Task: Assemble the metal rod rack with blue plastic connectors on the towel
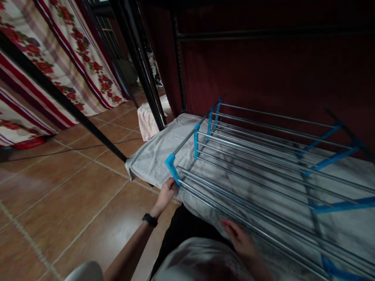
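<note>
Flowered curtains (73,50) hang at the left over a brown tiled floor (58,203), and a dark bed frame post (73,113) slants across. Much of the far side is dim. Steel bars and blue joints make up the drying rack (263,156), lying on a grey mattress (155,156). The left hand (167,194) curls its fingers on the rack's near blue corner; the right hand (241,239) rests by the front bar, fingers loosely together.

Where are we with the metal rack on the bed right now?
The steel-rod drying rack with blue plastic joints already lies flat on the grey-covered mattress. In hand: the left hand grips its near blue corner joint, the right hand rests at the front rods. It has not been lifted or stood up.
</note>
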{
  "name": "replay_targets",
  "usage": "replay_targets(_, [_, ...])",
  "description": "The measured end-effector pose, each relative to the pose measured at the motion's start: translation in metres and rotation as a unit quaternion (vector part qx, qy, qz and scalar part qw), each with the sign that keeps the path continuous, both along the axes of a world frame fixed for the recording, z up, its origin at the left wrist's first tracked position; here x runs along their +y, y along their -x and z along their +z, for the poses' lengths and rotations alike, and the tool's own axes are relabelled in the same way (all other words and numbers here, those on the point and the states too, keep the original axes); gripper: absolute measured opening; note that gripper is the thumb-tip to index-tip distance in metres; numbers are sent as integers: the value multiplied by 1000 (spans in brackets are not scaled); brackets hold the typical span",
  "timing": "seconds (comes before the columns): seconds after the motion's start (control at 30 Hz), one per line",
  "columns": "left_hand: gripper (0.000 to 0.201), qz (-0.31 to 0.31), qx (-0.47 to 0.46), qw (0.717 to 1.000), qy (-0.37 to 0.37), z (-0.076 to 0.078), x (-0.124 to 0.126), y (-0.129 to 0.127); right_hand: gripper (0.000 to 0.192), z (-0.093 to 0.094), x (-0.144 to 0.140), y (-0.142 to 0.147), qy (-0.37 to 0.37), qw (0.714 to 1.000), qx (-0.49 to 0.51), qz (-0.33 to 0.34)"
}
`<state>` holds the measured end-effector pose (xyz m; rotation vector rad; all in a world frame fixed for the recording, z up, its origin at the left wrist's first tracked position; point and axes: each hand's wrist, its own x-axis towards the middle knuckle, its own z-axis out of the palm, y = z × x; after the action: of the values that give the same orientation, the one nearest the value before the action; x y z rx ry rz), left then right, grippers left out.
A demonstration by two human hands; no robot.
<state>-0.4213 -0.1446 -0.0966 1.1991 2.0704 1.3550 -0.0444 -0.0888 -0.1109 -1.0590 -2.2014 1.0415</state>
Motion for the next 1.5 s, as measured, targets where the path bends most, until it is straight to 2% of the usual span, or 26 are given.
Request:
replay_targets(0.1, [30,-36,20,999,18,1,-6,-9,39,9,1,23,-53,995,1,83])
replay_targets(0.2, [38,-38,8,999,34,-1,-4,-10,47,14,5,43,-160,980,-46,112])
replay_targets(0.37, [43,-28,-5,999,36,-9,2,-5,55,17,11,71,-266,948,-132,115])
replay_targets(0.63, [35,-21,-13,1000,10,-23,5,0,44,-2,19,96,-335,914,-225,44])
replay_targets(0.8, [34,-17,-9,1000,21,-22,6,1,27,-9,27,102,-350,914,-203,30])
replay_targets(0.9, [31,-11,-2,1000,19,-20,6,-2,23,-8,29,101,-348,917,-195,28])
replay_targets(1.17, [26,-18,-24,1000,-6,-20,8,-5,28,-6,26,96,-308,935,-175,28])
replay_targets(1.5, [28,-4,-22,1000,18,-19,9,-7,31,-14,24,91,-284,945,-159,25])
